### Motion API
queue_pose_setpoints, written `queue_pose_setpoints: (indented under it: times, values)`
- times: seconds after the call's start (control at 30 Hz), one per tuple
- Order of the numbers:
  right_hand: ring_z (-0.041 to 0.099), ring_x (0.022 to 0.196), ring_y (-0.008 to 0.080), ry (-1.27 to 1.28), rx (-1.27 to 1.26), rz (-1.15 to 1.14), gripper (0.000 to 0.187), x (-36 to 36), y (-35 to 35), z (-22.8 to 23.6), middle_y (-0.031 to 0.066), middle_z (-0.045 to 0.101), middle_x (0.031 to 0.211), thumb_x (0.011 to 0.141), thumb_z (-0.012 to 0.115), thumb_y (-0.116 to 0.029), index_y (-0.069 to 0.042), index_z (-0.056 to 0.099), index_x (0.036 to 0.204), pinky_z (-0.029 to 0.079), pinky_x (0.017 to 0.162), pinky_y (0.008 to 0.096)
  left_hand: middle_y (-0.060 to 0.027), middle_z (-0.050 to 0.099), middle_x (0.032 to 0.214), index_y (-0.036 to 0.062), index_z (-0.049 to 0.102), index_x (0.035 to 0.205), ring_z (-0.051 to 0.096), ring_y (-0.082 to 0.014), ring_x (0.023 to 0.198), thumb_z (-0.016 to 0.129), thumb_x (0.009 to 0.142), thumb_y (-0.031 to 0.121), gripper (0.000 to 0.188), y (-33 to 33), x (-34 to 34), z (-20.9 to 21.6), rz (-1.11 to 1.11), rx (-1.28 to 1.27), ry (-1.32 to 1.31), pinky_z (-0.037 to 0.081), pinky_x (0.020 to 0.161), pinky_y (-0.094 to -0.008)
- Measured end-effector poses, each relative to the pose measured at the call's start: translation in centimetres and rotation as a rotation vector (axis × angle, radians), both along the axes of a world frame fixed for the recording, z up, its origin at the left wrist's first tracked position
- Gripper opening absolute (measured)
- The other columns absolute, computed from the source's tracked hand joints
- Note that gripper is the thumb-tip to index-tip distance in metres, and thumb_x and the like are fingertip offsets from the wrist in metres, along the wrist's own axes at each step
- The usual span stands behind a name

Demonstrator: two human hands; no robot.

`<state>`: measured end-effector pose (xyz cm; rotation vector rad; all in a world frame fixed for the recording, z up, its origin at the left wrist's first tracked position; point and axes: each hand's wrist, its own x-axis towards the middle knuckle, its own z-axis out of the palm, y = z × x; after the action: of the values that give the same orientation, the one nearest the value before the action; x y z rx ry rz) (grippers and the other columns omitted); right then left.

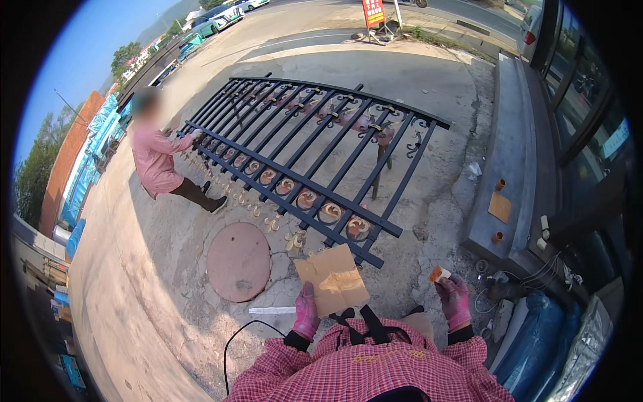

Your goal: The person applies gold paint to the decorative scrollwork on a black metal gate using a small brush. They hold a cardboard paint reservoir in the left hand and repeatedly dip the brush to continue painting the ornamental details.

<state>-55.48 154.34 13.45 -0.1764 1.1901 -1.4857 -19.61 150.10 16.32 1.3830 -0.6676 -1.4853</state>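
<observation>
My left hand [307, 312], in a pink stained glove, grips the edge of a flat piece of brown cardboard [323, 275] that has a tan smear on it. A small sponge [439, 273], white with an orange-brown face, is held in the fingertips of my gloved right hand [455, 299]. Ahead of both hands a black metal fence panel [295, 175] lies raised on supports, apart from my hands. Rings with gold-coloured patches run along its near side, and scrolls with gold-coloured bands sit farther across.
A co-worker [159, 151] in a pink top stands at the panel's far left, one hand at its bars. A round reddish cover [238, 262] lies in the concrete. Right, a grey ledge [499, 134] bears small orange-brown cups [497, 237] and cardboard. Blue-wrapped bundles [531, 331] lie lower right.
</observation>
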Motion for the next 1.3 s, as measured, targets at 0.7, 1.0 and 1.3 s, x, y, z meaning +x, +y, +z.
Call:
queue_pose_setpoints:
  times: [0.7,1.0,1.3]
  values:
    - [0.065,0.09,0.0227,-0.511,-0.114,-0.372,0.005,-22.3,1.7,0.9,0.0122,0.062,0.096,0.091,0.054,-0.005,0.0,0.055,0.093,0.058,0.073,0.0275,-0.0074,0.05,0.125,0.0061,0.039,0.131,0.053,-0.0187,0.112,0.049,0.094,0.04,0.051,-9.3,-35.3,0.5,-0.467,0.012,0.139,0.047,0.089,-0.0329]
    - [0.063,0.093,0.0212,-0.432,-0.067,-0.299,0.007,-24.6,-7.6,-2.4,0.0094,0.062,0.1,0.088,0.058,-0.004,-0.004,0.058,0.095,0.053,0.087,0.0346,-0.0059,0.056,0.115,0.0071,0.042,0.127,0.06,-0.0164,0.097,0.052,0.094,0.032,0.043,-18.8,-44.1,-1.9,-0.631,0.128,0.187,0.053,0.078,-0.0321]
    - [0.062,0.094,0.0197,-0.232,0.097,-0.311,0.015,-26.4,-18.8,-4.5,0.0088,0.064,0.098,0.085,0.059,-0.001,-0.003,0.057,0.1,0.051,0.087,0.0345,-0.0112,0.058,0.114,0.002,0.042,0.127,0.064,-0.0191,0.092,0.05,0.096,0.032,0.044,-26.5,-48.9,-7.2,-0.731,0.252,0.141,0.054,0.074,-0.0285]
